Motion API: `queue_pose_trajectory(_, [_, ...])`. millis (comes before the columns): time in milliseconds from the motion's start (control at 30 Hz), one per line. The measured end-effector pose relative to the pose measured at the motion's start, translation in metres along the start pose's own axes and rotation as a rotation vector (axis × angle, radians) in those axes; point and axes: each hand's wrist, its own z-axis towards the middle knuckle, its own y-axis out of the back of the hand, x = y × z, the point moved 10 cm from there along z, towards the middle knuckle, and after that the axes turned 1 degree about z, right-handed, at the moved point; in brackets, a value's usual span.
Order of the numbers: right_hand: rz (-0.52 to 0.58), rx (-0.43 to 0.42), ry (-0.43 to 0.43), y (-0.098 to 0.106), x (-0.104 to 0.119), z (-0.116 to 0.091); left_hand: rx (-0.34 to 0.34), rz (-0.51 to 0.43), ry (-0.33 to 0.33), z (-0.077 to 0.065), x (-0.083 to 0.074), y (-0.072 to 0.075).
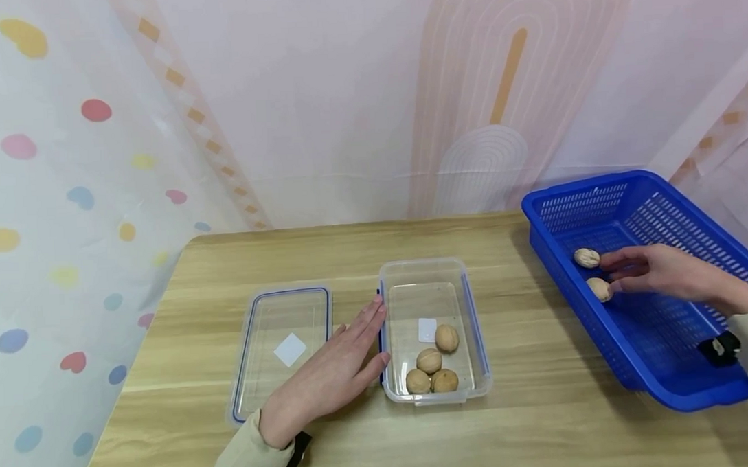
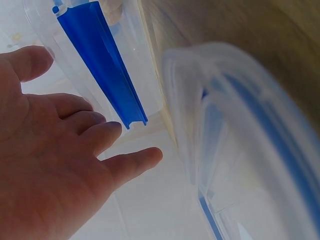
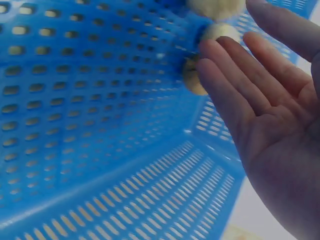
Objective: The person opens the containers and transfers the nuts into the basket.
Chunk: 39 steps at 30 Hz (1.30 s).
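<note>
My left hand [image 1: 329,372] lies along the left side of a clear plastic container [image 1: 421,273], fingers straight and fingertips at its blue side latch [image 2: 100,60]. Several walnuts [image 1: 447,338] sit inside this container, toward its near end. Over in the blue basket [image 1: 639,389], my right hand [image 1: 672,271] reaches among more walnuts with its fingers extended. One walnut [image 1: 600,289] is right at the thumb, and another walnut [image 1: 587,257] lies by the fingertips. In the right wrist view a walnut [image 3: 194,77] shows beside the fingertips, partly hidden by them.
The container's clear lid [image 1: 274,374], with a blue seal and a white label [image 1: 289,350], lies on the wooden table [image 1: 529,420] left of the container, partly behind my left hand. A patterned curtain [image 1: 320,112] hangs behind the table.
</note>
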Motion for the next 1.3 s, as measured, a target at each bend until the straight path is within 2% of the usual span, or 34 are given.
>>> queue_pose_trajectory(333, [-0.109,-0.110,-0.068,0.025,0.030,-0.017,0.005,-0.011,0.007,0.001,0.001,0.001])
queue_pose_trajectory(567, [-0.126,-0.250,-0.036,0.039,0.060,-0.034,0.003,-0.015,0.010,0.000,0.001,0.001])
queue_pose_trajectory(733, [-0.061,-0.343,0.016,0.043,0.083,-0.049,0.003,-0.016,0.010,0.000,0.001,0.000])
queue_pose_trajectory(900, [-0.008,-0.414,0.052,0.037,0.102,-0.062,0.004,-0.014,0.008,0.001,0.000,0.000])
queue_pose_trajectory(1033, [0.005,-0.431,0.052,0.028,0.116,-0.068,0.001,-0.018,0.004,0.001,-0.001,0.000])
queue_pose_trajectory(1300, [0.083,-0.452,0.223,0.005,0.152,-0.070,0.000,-0.017,0.014,0.000,0.000,0.000])
